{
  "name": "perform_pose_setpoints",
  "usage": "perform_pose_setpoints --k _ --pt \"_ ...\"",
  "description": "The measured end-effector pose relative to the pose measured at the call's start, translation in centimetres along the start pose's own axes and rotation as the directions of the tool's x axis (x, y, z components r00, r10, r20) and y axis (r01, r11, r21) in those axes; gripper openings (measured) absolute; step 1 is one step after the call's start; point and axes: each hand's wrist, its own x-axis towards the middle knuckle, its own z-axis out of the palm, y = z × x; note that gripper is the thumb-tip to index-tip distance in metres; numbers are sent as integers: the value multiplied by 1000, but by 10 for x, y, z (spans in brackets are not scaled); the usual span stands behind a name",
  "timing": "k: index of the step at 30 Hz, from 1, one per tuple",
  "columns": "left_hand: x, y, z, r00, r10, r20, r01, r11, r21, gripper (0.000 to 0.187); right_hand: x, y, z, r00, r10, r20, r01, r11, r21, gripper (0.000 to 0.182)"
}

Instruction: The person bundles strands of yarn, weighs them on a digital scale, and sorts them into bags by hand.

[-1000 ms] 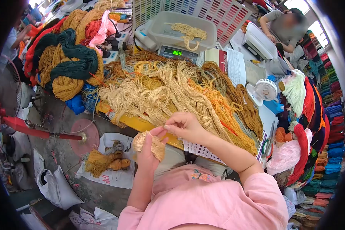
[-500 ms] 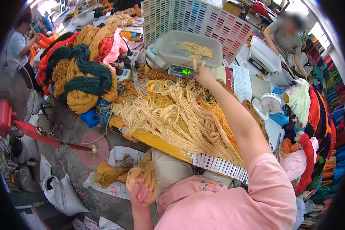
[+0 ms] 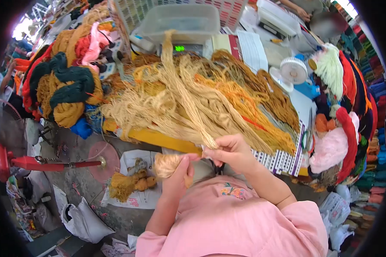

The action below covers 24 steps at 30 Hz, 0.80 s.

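Observation:
In front of my shirt, my left hand (image 3: 182, 172) is closed around a folded tan yarn skein (image 3: 165, 165). My right hand (image 3: 232, 150) sits just to its right, fingers pinched on the end of a long cream yarn hank (image 3: 186, 103). That hank runs away from me over the yarn pile (image 3: 143, 105) and reaches up in front of the digital scale (image 3: 188, 49). Green digits glow on the scale, too small to read surely. On the scale is a translucent plastic bin (image 3: 180, 19). The fingertips of both hands almost meet.
A yarn colour card (image 3: 227, 13) stands behind the bin. Dark green and ochre skeins (image 3: 68, 85) are heaped at left, beside a red-based floor fan (image 3: 4, 150). A small white fan (image 3: 293, 70) and more skeins (image 3: 330, 147) lie right. A co-worker's hand (image 3: 302, 13) shows at the top.
My right hand has come back from the bin to my lap, now pinching the long cream hank. The yarn is gone from the bin. My left hand has risen with its skein; the view has shifted.

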Motion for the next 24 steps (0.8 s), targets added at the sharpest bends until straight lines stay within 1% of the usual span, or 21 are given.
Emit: perform_pose_setpoints --k 1,2,3,4,5,6,7,8,9,10,11,12,13,14,16,17,19,23,24 --pt "2 -8 5 999 1 54 -2 1000 12 20 -10 -1 2 993 100 55 -105 990 93 11" --pt "0 -12 20 998 -29 -62 28 999 -21 21 -19 -3 5 992 102 77 -114 979 168 15" --pt "-2 -12 26 997 -50 -59 49 999 -17 21 -25 3 4 992 90 90 -108 968 227 17" --pt "-5 -13 31 999 -43 9 44 999 -22 23 -31 9 3 992 73 103 -100 953 286 20" --pt "-8 -16 34 997 -33 75 35 999 -27 25 -35 14 3 995 36 96 -64 949 308 27" --pt "-6 -30 18 978 -27 208 59 987 -152 21 -40 14 4 994 44 99 -74 943 325 30" --pt "-10 -31 22 978 -37 205 67 988 -141 21 -44 13 5 993 52 105 -85 935 344 33" --pt "-13 -28 28 990 -6 142 14 998 -55 20 -48 14 4 990 41 136 -83 945 316 37" --pt "-15 -26 32 996 35 83 -38 999 35 19 -50 16 3 990 33 138 -77 942 326 37" --pt "-18 -25 33 998 -13 60 14 1000 -17 19 -52 18 4 990 19 139 -60 952 301 37" --pt "-21 -23 35 998 -12 55 12 1000 -5 19 -54 20 4 990 5 141 -44 960 277 37" --pt "-24 -20 40 999 -19 31 21 999 -40 13 -55 21 4 989 -2 146 -40 957 286 37" --pt "-26 -18 42 1000 -28 8 28 997 -74 8 -56 21 4 987 23 158 -69 955 288 37" --pt "-28 -19 42 1000 -26 7 27 998 -63 8 -57 22 3 985 47 168 -95 953 289 37" --pt "-30 -23 42 998 -5 57 12 993 -118 9 -61 22 0 983 34 182 -90 948 307 37" --pt "-30 -27 39 998 -11 65 18 994 -107 9 -64 23 -1 980 30 196 -92 944 317 37" --pt "-28 -37 30 989 -138 45 144 975 -171 16 -67 32 -2 985 16 173 -73 942 327 38" --pt "-24 -39 34 983 -174 55 181 971 -153 18 -75 36 -2 992 4 125 -43 949 311 38" --pt "-24 -35 41 983 -182 21 183 976 -118 14 -76 37 -3 993 2 116 -39 948 314 38"
